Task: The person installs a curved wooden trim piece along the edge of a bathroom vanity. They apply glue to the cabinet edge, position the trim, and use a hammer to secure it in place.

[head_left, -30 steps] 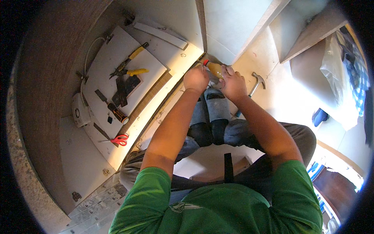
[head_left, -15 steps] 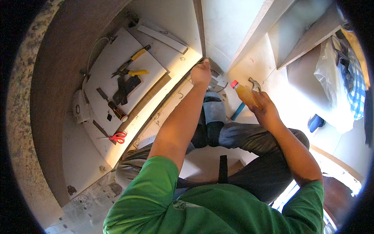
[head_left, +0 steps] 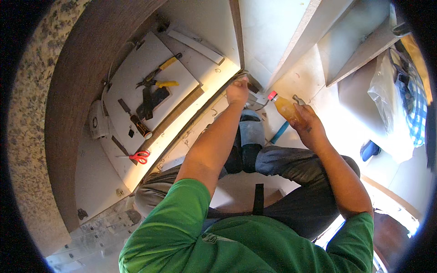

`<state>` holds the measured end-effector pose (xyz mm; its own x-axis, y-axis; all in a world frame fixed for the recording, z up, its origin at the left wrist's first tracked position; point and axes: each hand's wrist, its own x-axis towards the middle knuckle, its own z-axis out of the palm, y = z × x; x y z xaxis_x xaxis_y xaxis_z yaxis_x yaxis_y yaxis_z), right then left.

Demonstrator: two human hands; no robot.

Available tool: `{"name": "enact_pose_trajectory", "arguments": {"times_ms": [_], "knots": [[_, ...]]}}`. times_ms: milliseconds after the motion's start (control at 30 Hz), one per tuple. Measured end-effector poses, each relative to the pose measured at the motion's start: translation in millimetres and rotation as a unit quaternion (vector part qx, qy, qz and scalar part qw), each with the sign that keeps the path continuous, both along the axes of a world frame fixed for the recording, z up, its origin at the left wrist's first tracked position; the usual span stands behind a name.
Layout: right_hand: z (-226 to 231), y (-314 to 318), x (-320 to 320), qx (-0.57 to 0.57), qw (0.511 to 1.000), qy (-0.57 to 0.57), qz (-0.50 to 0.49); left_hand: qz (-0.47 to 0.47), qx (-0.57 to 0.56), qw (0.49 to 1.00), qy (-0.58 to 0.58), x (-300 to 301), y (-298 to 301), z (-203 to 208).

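My right hand [head_left: 307, 126] is wrapped round a clear plastic bottle [head_left: 285, 107] of amber liquid with a red cap. The bottle is tilted, cap toward the upper left. Ahead, my left hand [head_left: 237, 90] is closed at the far end of the cabinet's front edge [head_left: 193, 123], beside an upright panel. What its fingers hold, if anything, I cannot make out. A hammer with a blue handle [head_left: 278, 133] lies on the floor behind the bottle, partly hidden by my right hand.
On a white board [head_left: 175, 98] inside the cabinet to my left lie yellow-handled pliers [head_left: 159, 75], a dark-handled tool [head_left: 140, 127] and red-handled scissors [head_left: 140, 157]. Upright panels [head_left: 305, 41] stand ahead. A clear plastic bag [head_left: 387, 104] is at the right. Shavings lie along the cabinet edge.
The whole view has shifted slightly. My left hand has turned a little at the cabinet's edge. The bottle stays in my right hand, at nearly the same place.
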<state>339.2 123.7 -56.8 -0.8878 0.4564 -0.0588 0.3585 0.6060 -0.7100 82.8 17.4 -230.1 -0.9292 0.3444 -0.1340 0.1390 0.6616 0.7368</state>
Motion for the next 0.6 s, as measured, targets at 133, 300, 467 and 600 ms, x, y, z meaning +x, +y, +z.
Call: {"name": "enact_pose_trajectory", "arguments": {"times_ms": [133, 300, 467, 600], "knots": [[1.4, -1.1, -1.3, -0.026, 1.000, -0.014, -0.008, 0.104, 0.078, 0.978, -0.163, -1.8, 7.0, -20.7], [3.0, 0.5, -2.4, -0.024, 1.000, -0.007, 0.006, 0.094, 0.048, 0.989, -0.099, -5.1, 13.9, -25.8], [0.8, 0.9, -2.1, -0.018, 1.000, -0.002, 0.011, 0.107, 0.077, 0.961, -0.242, -0.3, 17.4, -6.1], [-3.6, 2.0, -2.0, -0.022, 1.000, -0.009, 0.009, 0.014, 0.031, 0.980, -0.194, 15.5, 8.3, 7.6]]}}
